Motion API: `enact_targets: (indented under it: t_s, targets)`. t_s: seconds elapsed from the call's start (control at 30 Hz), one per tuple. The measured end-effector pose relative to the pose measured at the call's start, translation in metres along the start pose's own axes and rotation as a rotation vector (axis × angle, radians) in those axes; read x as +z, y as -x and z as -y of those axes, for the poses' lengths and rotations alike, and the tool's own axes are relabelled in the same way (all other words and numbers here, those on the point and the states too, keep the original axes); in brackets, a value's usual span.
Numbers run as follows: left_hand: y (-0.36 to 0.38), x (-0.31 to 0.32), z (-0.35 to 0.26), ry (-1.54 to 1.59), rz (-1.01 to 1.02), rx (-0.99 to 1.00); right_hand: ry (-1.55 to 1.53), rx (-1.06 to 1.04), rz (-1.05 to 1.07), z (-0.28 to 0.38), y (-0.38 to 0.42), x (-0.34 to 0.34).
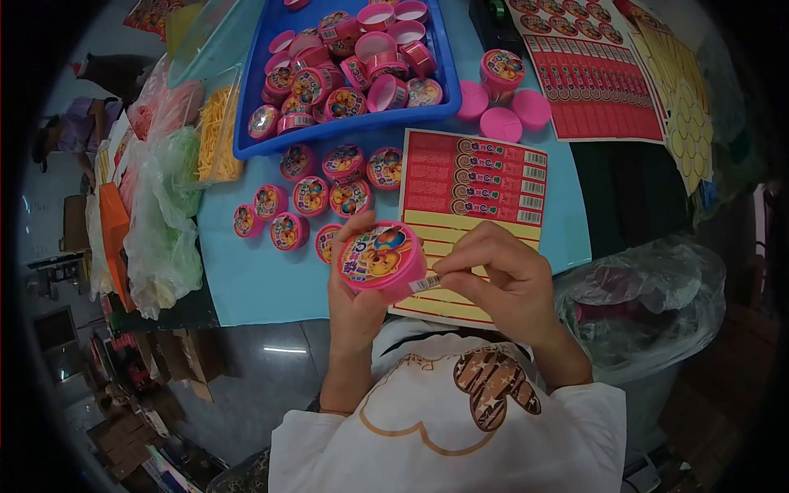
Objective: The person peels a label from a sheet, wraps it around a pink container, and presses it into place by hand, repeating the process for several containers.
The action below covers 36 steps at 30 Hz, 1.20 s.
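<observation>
- Plastic bags (164, 222), green and clear, crumpled, left of the frame.
- Clear container (237, 123) of yellow strips (215, 123), upper left, beside the bags.
- Surface (255, 292), light blue, spanning the middle of the frame.
- Group of round pink tubs (311, 195), picture labels upward, left of centre, just below the blue tray.
- Blue tray (447, 74), top centre, heaped with more pink tubs, some showing open, hollow sides.
- My left hand (352, 308), centre, gripping the tub from its left side.
- Held tub (382, 256), centre of the frame, tilted, its picture label facing up.
- Barcode strip (426, 283), one end against the held tub's side, the other at my right fingertips.
- Sticker sheet (493, 177), behind my hands, red above, yellow backing bared below.
- Pink discs (501, 125), upper right, around a labelled tub (502, 70).
- My right hand (514, 283), thumb and forefinger pinched on the strip.
- Red printed sheets (600, 86), upper right.
- Clear plastic bag (645, 308), lower right.
</observation>
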State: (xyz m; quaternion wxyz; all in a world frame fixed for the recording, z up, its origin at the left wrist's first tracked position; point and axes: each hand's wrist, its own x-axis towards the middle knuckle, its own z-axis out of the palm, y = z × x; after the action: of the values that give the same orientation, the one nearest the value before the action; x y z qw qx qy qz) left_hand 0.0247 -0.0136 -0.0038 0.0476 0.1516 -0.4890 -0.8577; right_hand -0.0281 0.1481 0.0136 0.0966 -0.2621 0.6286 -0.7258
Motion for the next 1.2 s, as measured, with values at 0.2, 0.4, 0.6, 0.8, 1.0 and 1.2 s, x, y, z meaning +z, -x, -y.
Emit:
enact_targets:
  t_s: [0.2, 0.4, 0.6, 0.8, 1.0, 1.2]
  targets:
    - [0.009, 0.004, 0.010, -0.045, 0.120, 0.168, -0.165, 0.221, -0.033, 0.007, 0.002, 0.003]
    - [0.007, -0.008, 0.016, 0.327, 0.272, -0.123, -0.293, 0.129, -0.029, -0.009, 0.002, 0.017]
    - [0.000, -0.028, 0.023, 0.613, 0.494, -0.111, -0.222, 0.313, -0.200, -0.034, -0.004, 0.015]
    - [-0.012, -0.148, -0.003, -0.559, -0.688, 0.638, 0.056, 0.380, -0.385, -0.072, 0.006, -0.029]
    - [-0.020, -0.203, 0.030, -1.772, -1.083, 0.482, 0.116, 0.418, -0.458, -0.101, 0.015, -0.050]
    - [-0.037, -0.040, 0.069, -1.002, -0.057, 0.373, 0.161, 0.362, -0.402, -0.119, 0.012, -0.028]
